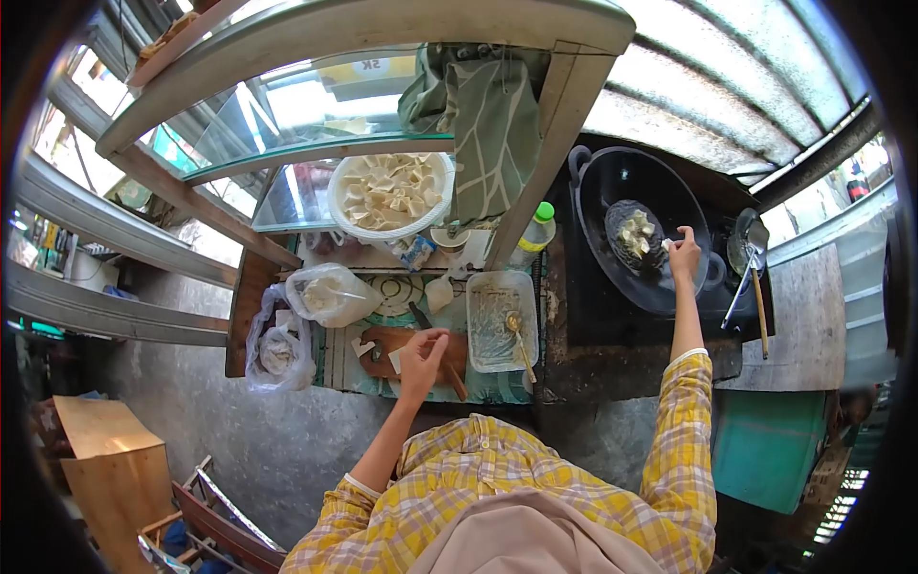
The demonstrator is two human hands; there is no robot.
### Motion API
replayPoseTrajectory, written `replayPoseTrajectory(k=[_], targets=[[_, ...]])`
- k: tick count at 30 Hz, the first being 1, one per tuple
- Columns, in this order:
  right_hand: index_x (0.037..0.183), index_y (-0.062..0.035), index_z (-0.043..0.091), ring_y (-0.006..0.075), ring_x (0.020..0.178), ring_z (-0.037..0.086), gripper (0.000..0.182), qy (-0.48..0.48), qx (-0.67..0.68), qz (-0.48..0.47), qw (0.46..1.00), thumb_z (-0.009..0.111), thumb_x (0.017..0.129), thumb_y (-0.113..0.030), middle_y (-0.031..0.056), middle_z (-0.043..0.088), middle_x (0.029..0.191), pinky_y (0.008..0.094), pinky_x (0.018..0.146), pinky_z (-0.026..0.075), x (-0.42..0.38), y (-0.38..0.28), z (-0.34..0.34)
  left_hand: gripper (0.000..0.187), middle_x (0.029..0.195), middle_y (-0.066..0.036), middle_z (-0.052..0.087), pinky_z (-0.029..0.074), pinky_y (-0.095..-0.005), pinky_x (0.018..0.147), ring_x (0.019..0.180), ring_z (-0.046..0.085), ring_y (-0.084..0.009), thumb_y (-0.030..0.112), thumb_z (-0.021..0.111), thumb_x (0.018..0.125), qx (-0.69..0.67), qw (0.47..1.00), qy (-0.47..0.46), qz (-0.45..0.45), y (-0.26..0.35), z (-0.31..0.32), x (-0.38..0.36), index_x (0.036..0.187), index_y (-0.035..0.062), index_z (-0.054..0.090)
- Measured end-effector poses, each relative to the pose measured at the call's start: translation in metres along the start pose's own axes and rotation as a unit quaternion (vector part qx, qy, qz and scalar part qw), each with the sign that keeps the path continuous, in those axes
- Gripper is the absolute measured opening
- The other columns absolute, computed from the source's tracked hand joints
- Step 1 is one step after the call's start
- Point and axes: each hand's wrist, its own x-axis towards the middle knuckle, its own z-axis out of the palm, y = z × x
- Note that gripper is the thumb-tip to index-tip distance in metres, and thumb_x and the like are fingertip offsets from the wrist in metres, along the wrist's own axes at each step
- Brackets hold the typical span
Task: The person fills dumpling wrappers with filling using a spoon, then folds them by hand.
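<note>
My right hand [684,253] is over the right side of a large black wok [598,225], its fingers pinched on a small pale piece [666,245]. Several pale pieces [636,232] lie in the oil at the wok's bottom. My left hand [422,360] hangs above a brown wooden board [459,356], fingers curled together; what they hold, if anything, is too small to tell. White wrapper pieces [362,347] lie on the board, near a knife [420,314]. Right of the board, a clear plastic tub [476,330] holds a spoon [516,330] and smeared filling.
A white basket [337,198] of folded pale pieces stands behind the board. Plastic bags [330,295] sit at the left. A green-capped bottle [535,232] stands left of the wok; a ladle and strainer [749,251] lie right of it. Wooden cabinet posts [559,143] rise ahead.
</note>
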Motion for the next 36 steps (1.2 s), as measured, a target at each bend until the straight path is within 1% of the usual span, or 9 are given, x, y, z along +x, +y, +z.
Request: replayPoseTrajectory(k=[4, 5, 8, 11, 13, 15, 18, 25, 36], targets=[[0.108, -0.0124, 0.056, 0.0314, 0.077, 0.064, 0.034, 0.032, -0.025, -0.012, 0.999, 0.061, 0.074, -0.007, 0.013, 0.067, 0.081, 0.0417, 0.068, 0.05, -0.002, -0.021, -0.016, 0.019, 0.088, -0.006, 0.064, 0.046, -0.0271, 0.067, 0.078, 0.061, -0.0148, 0.015, 0.064, 0.081, 0.2, 0.977, 0.063, 0.037, -0.049, -0.043, 0.012, 0.096, 0.0031, 0.064], [0.103, -0.0088, 0.058, 0.0272, 0.071, 0.064, 0.026, 0.062, 0.037, -0.03, 0.997, 0.061, 0.077, -0.008, 0.0113, 0.066, 0.079, 0.0374, 0.066, 0.05, -0.01, -0.041, -0.029, 0.023, 0.089, -0.01, 0.059, 0.047, -0.0345, 0.071, 0.08, 0.058, -0.0246, 0.014, 0.066, 0.075, 0.264, 0.961, 0.058, 0.065, -0.062, -0.055, 0.014, 0.097, 0.0048, 0.063], [0.095, -0.0048, 0.059, 0.019, 0.062, 0.06, 0.015, 0.095, 0.159, -0.101, 0.977, 0.06, 0.08, -0.008, 0.0086, 0.062, 0.073, 0.032, 0.06, 0.048, -0.067, -0.12, -0.08, 0.034, 0.096, -0.01, 0.054, 0.046, -0.0392, 0.076, 0.092, 0.053, -0.0273, 0.016, 0.07, 0.071, 0.436, 0.893, 0.056, 0.094, -0.084, -0.078, 0.01, 0.103, 0.0074, 0.059], [0.09, -0.0038, 0.057, 0.0125, 0.057, 0.051, 0.011, -0.038, 0.316, -0.169, 0.933, 0.06, 0.083, -0.011, 0.0067, 0.056, 0.065, 0.0277, 0.054, 0.043, -0.164, -0.183, -0.094, 0.046, 0.1, -0.011, 0.051, 0.044, -0.0401, 0.082, 0.098, 0.05, -0.0313, 0.017, 0.073, 0.066, 0.472, 0.879, 0.01, 0.061, -0.085, -0.085, 0.005, 0.108, 0.0082, 0.057], [0.116, -0.0074, 0.044, 0.0267, 0.061, 0.062, 0.048, -0.36, 0.25, -0.028, 0.898, 0.065, 0.08, -0.03, 0.0105, 0.06, 0.064, 0.0352, 0.059, 0.047, -0.229, -0.193, -0.085, 0.048, 0.1, -0.01, 0.051, 0.044, -0.0399, 0.081, 0.098, 0.051, -0.0314, 0.017, 0.075, 0.064, 0.491, 0.868, 0.002, 0.067, -0.084, -0.081, 0.001, 0.108, 0.0085, 0.056], [0.134, -0.0084, 0.029, 0.0294, 0.065, 0.063, 0.08, -0.516, 0.155, -0.029, 0.842, 0.07, 0.074, -0.043, 0.0121, 0.063, 0.067, 0.038, 0.061, 0.048, -0.277, -0.175, -0.051, 0.049, 0.099, -0.01, 0.051, 0.045, -0.0398, 0.081, 0.098, 0.051, -0.0314, 0.018, 0.076, 0.063, 0.494, 0.866, -0.008, 0.069, -0.086, -0.081, 0.002, 0.106, 0.0086, 0.056], [0.132, -0.0061, 0.034, 0.0159, 0.061, 0.061, 0.08, -0.496, 0.305, 0.025, 0.813, 0.076, 0.071, -0.035, 0.0093, 0.062, 0.067, 0.0291, 0.058, 0.047, -0.312, -0.176, -0.027, 0.048, 0.097, -0.01, 0.052, 0.045, -0.04, 0.079, 0.096, 0.053, -0.0309, 0.019, 0.077, 0.061, 0.481, 0.875, -0.023, 0.051, -0.095, -0.087, 0.003, 0.102, 0.0082, 0.056], [0.09, -0.0011, 0.065, 0.0099, 0.058, 0.058, 0.02, -0.234, 0.391, 0.039, 0.889, 0.066, 0.082, -0.02, 0.0056, 0.062, 0.072, 0.0248, 0.053, 0.045, -0.319, -0.202, 0.025, 0.044, 0.093, -0.009, 0.053, 0.047, -0.0413, 0.073, 0.091, 0.056, -0.0295, 0.019, 0.078, 0.059, 0.488, 0.869, -0.08, 0.011, -0.102, -0.093, 0.021, 0.095, 0.0095, 0.056], [0.086, -0.0031, 0.06, 0.0253, 0.063, 0.061, 0.021, -0.18, 0.275, -0.058, 0.943, 0.051, 0.09, -0.022, 0.011, 0.061, 0.071, 0.0334, 0.056, 0.045, -0.242, -0.195, 0.042, 0.034, 0.093, -0.011, 0.054, 0.047, -0.0397, 0.07, 0.09, 0.057, -0.0319, 0.017, 0.076, 0.06, 0.449, 0.889, -0.084, 0.012, -0.105, -0.087, 0.023, 0.088, 0.0075, 0.058]])
